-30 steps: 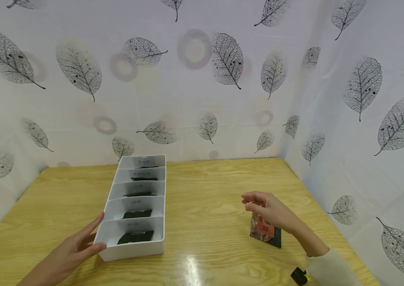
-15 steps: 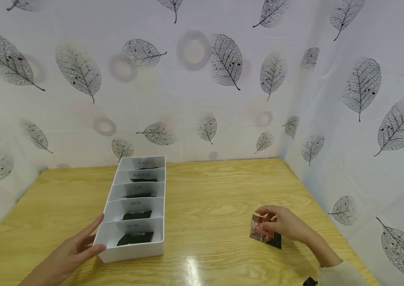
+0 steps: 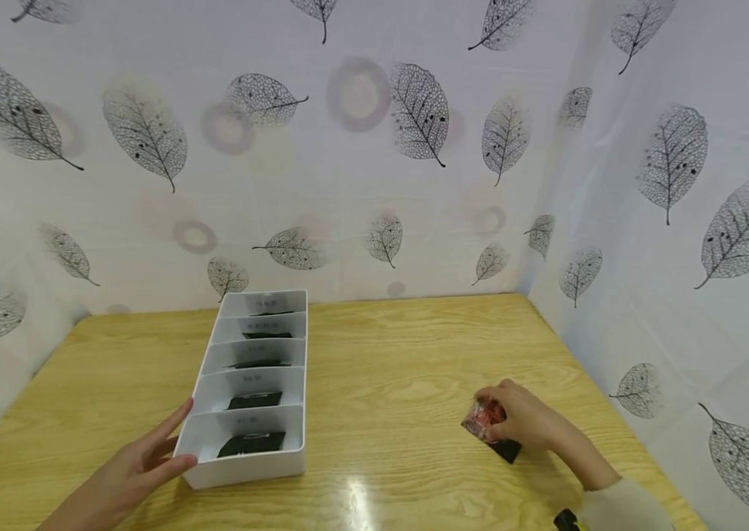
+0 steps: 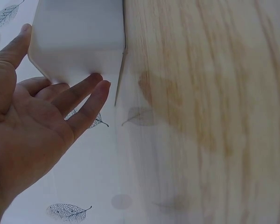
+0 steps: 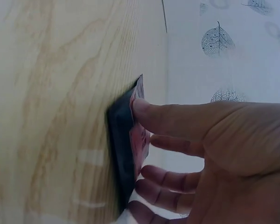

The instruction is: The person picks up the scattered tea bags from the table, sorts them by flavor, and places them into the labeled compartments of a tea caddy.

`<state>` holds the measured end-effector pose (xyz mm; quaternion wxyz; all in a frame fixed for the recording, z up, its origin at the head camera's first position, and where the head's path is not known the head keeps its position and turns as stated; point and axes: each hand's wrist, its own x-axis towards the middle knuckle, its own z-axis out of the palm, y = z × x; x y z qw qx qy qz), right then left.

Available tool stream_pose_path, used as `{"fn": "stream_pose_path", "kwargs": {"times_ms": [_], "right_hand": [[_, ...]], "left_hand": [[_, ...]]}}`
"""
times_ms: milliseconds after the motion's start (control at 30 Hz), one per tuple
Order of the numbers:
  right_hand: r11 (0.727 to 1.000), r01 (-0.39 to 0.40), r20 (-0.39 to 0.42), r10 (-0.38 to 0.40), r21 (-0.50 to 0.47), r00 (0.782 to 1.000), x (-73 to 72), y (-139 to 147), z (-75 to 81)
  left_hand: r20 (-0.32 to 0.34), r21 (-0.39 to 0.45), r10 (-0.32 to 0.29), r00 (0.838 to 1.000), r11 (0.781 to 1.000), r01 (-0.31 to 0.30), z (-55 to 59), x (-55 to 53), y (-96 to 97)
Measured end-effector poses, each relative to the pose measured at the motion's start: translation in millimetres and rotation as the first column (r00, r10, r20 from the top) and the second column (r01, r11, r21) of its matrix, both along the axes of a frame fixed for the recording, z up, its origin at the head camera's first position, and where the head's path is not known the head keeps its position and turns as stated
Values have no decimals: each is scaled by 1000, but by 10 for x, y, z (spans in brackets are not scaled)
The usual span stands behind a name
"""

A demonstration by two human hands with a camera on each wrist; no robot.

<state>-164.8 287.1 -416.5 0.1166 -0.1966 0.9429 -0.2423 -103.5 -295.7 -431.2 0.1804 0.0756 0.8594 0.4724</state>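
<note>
A long white divided box stands on the left of the table, with dark flat packets in its compartments. My left hand rests against its near left corner, thumb at the front rim and forefinger along the side. Its fingers are fairly straight in the left wrist view. On the right, my right hand pinches a small flat sachet, red printed with a dark edge. In the right wrist view the sachet is tilted against the wood, the thumb on its printed face; the fingers partly hide behind it.
Light wooden table extends between the box and the right hand. Leaf-patterned white cloth encloses the back and sides. A small black object shows by the right sleeve. Handwritten labels mark the box's compartments.
My right hand has moved down and slightly right onto the sachet, and its thumb and fingers have closed on it. The sachet has shifted and tilted a little. Left hand and box stay put.
</note>
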Motion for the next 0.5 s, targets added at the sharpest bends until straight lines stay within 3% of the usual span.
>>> {"fn": "stream_pose_path", "kwargs": {"times_ms": [267,500], "right_hand": [[975,211,38,-214,71,976,12,-67,22],[954,274,10,-277,124,961,20,-87,1]], "left_hand": [[21,-12,13,1000,1000,-12,-48,0,-21],[35,-6,23,999,1000,-23,-52,-17,-22]]}}
